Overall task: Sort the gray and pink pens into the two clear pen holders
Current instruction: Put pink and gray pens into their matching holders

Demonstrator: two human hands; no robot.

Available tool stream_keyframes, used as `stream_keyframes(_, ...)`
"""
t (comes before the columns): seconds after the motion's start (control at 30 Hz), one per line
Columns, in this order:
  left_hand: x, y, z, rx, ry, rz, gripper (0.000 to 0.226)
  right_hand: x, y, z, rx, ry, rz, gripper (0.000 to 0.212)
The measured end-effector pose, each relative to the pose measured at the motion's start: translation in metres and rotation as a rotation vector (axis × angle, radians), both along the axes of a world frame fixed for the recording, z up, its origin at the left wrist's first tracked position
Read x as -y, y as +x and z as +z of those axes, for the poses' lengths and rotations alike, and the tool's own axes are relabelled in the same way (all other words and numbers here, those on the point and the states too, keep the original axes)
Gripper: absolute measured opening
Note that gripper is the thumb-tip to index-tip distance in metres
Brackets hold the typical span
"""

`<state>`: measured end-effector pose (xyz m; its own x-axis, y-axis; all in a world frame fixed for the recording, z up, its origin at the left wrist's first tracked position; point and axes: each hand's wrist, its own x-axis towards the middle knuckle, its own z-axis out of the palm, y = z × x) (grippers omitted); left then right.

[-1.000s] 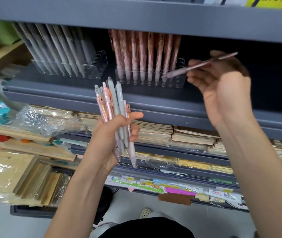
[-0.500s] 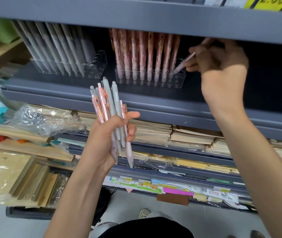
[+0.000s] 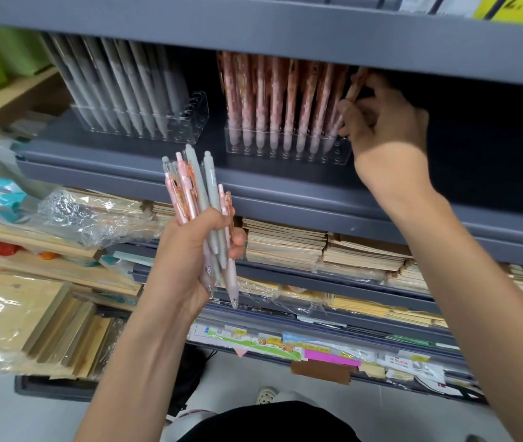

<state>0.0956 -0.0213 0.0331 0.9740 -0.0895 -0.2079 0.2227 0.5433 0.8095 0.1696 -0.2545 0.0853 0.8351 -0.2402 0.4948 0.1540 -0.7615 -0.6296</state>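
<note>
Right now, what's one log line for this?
right hand: pinches pink pen at right end of pink holder | left hand: grips mixed pens

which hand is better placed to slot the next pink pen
Right: the right hand pinches a pink pen at the right end of the pink holder; the left hand grips the pen bundle lower down.

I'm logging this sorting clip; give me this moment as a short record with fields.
gray holder: left on the shelf, gray pens leaning in it
pink holder: right of it, rows of pink pens
left hand: grips a mixed gray-and-pink bunch
right hand: pinches one pink pen at the pink holder's right end
unsorted: the bunch
</note>
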Motion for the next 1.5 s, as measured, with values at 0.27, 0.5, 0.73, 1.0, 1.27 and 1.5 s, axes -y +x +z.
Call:
stream_keyframes(0.27, -0.005, 0.003, 0.003, 0.047, -0.019, -0.021, 0.023, -0.009, -0.003, 0.008, -0.040, -0.253, -0.120, 0.041)
stream_keyframes(0.5, -0.010, 0.010, 0.003, 0.034, -0.012, -0.015, 0.016, -0.012, -0.005, 0.012, -0.080, -0.268, -0.147, 0.033)
stream_keyframes(0.73, -0.020, 0.018, 0.007, 0.014, -0.032, -0.061, 0.016, -0.025, -0.029, 0.009, 0.094, 0.136, -0.159, 0.039)
stream_keyframes(1.0, -0.030, 0.025, 0.016, 0.049, 0.035, -0.179, 0.035, -0.082, -0.046, 0.010, -0.311, 0.162, 0.426, 0.007)
stream_keyframes(1.27, -0.032, 0.027, 0.021, 0.062, -0.017, -0.256, 0.039, -0.082, -0.046, 0.001, -0.362, 0.412, 0.590, 0.014)
stream_keyframes(1.5, -0.018, 0.032, 0.013, 0.016, 0.017, -0.162, 0.015, -0.044, -0.061, -0.006, -0.125, 0.860, 0.619, 0.013)
